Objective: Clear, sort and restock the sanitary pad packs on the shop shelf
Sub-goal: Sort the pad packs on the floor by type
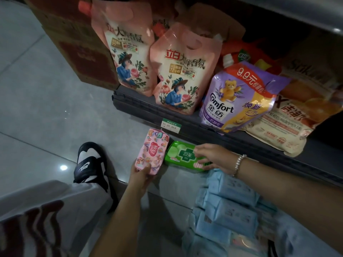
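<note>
Head view, looking down at the low shelf w/ both hands at work. The left hand (142,175) is closed round the bottom end of a pink pad pack (151,151), thumb over the front, holding it upright just off the floor edge. The right hand (213,157) lies fingers spread over a green pad pack (182,156), which sits flat at the bottom shelf's (157,206) front, touching or nearly touching the pink one; whether it's gripped or only pressed can't be told. A stack of pale blue packs (228,212) fills the shelf nearer the person, under the right forearm.

Step in hand, by the look: sorting pink vs green. To do it well, the person should keep brands apart, face labels outward, square edges to the shelf lip, and lift rather than drag so the film doesn't snag. Soft packs squash, so a light grip suffices.

Materials: all packs are glossy plastic film, pillow-shaped, soft, w/ crimped end seams. The pink one has a busy cartoon print; the green one, white lettering. Above, on the upper shelf (185,125), stand pink spouted detergent pouches (182,71) and a purple softener pouch (237,97), floppy & shiny. The floor (37,108) is smooth grey tile, reflective.
</note>
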A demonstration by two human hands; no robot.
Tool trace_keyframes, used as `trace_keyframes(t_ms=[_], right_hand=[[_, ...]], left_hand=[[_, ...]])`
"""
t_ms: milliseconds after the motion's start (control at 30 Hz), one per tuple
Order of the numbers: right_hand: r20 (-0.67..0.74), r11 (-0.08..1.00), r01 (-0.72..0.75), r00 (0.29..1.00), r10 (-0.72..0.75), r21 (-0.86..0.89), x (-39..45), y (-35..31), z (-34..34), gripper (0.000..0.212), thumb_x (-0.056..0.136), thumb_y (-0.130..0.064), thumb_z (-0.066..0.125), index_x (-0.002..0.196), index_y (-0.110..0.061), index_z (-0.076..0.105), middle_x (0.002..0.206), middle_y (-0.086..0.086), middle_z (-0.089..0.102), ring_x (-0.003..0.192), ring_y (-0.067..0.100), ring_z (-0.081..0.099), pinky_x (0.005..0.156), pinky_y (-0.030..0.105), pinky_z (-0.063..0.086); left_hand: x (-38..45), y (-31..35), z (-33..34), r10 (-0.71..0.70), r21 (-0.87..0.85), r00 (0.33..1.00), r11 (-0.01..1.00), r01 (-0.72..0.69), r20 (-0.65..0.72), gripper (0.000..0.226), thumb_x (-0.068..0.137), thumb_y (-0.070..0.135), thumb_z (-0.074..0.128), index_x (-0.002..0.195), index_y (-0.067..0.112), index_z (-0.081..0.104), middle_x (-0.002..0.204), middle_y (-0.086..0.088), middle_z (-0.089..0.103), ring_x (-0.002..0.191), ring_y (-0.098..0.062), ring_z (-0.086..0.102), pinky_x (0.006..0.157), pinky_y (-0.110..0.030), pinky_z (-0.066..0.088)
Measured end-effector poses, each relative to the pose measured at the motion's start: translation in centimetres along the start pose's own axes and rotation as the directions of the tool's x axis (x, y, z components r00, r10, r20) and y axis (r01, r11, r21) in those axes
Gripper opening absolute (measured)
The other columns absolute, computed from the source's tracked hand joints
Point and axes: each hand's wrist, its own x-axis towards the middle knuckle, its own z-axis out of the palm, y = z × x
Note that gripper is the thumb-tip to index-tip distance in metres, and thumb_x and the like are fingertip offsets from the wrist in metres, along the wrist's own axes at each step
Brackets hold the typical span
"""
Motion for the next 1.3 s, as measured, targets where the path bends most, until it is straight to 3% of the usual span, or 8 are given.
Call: trace_keyframes(t_ms=[267,400,533,733,933,1033,1200,1300], right_hand=[[-0.054,0.985,0.162,0.985,-0.165,-0.068,-2.9,-0.7,-0.7,0.018,0.096,-0.025,0.057,0.114,-0.021,0.059,0.113,0.003,0.066,0.096,0.017,0.063,0.064,0.020,0.052],[-0.098,0.918,0.335,0.927,-0.361,-0.213,-6.3,-1.4,-1.5,0.015,0.095,-0.027,0.059,0.109,-0.024,0.062,0.104,-0.003,0.068,0.090,0.010,0.066,0.078,0.026,0.054],[-0.170,0.806,0.476,0.815,-0.555,-0.351,-10.7,-2.4,-2.9,0.018,0.093,-0.026,0.062,0.110,-0.022,0.066,0.089,-0.015,0.063,0.077,-0.003,0.058,0.072,0.014,0.047],[-0.267,0.592,0.529,0.566,-0.780,-0.608,-18.6,-4.3,-7.2,0.027,0.091,-0.030,0.063,0.118,-0.026,0.062,0.096,-0.011,0.065,0.088,0.007,0.062,0.079,0.027,0.051],[-0.365,0.399,0.322,0.163,-0.917,-0.859,-25.9,-4.4,-14.2,0.036,0.082,-0.027,0.074,0.116,-0.018,0.067,0.104,0.002,0.070,0.098,0.025,0.064,0.084,0.037,0.051],[-0.428,0.411,0.256,-0.012,-0.904,-0.875,-28.0,-4.8,-17.9,0.038,0.076,-0.021,0.080,0.111,-0.014,0.068,0.097,0.004,0.071,0.090,0.028,0.066,0.081,0.040,0.053],[-0.506,0.485,0.206,-0.066,-0.860,-0.850,-27.6,-4.8,-23.5,0.042,0.081,-0.032,0.070,0.120,-0.016,0.065,0.106,0.004,0.068,0.096,0.030,0.062,0.081,0.042,0.050],[-0.519,0.501,0.186,-0.060,-0.853,-0.845,-27.4,-5.1,-25.4,0.048,0.083,-0.044,0.053,0.124,-0.019,0.063,0.112,-0.001,0.066,0.101,0.026,0.060,0.084,0.039,0.047]], left_hand=[[-2.1,2.5,3.3,0.247,0.406,0.961,0.897,-0.178,-0.124,0.056,0.097,0.012,0.054,0.147,0.010,0.029,0.141,-0.013,0.046,0.119,-0.037,0.054,0.088,-0.043,0.051],[-6.2,4.7,6.7,0.472,0.596,0.882,0.711,-0.374,-0.010,0.043,0.095,0.019,0.055,0.137,0.014,0.047,0.134,-0.014,0.054,0.118,-0.030,0.054,0.102,-0.044,0.044],[-12.2,7.2,10.7,0.582,0.490,0.786,0.633,-0.600,0.210,0.027,0.095,0.015,0.054,0.122,0.018,0.056,0.120,-0.002,0.061,0.112,-0.017,0.057,0.099,-0.039,0.047],[-22.0,10.5,16.5,0.731,0.445,0.435,0.199,-0.873,0.526,0.023,0.095,0.011,0.054,0.116,0.019,0.059,0.108,0.012,0.059,0.094,0.009,0.055,0.079,-0.004,0.042],[-29.9,12.8,22.7,0.676,0.343,0.025,-0.340,-0.876,0.736,0.028,0.092,0.017,0.052,0.119,0.016,0.060,0.112,0.010,0.051,0.098,-0.007,0.052,0.085,-0.025,0.043],[-33.1,13.7,26.8,0.621,0.265,-0.102,-0.470,-0.842,0.777,0.030,0.091,0.023,0.049,0.118,0.015,0.060,0.116,0.002,0.055,0.104,-0.013,0.053,0.089,-0.027,0.042],[-34.7,15.1,34.1,0.620,0.266,-0.210,-0.584,-0.767,0.756,0.041,0.087,0.034,0.041,0.110,0.009,0.064,0.111,-0.010,0.059,0.104,-0.031,0.056,0.089,-0.047,0.047],[-34.6,16.4,37.5,0.658,0.462,-0.052,-0.580,-0.671,0.751,0.044,0.092,0.034,0.050,0.130,0.011,0.054,0.142,-0.018,0.040,0.132,-0.037,0.035,0.107,-0.051,0.027]])
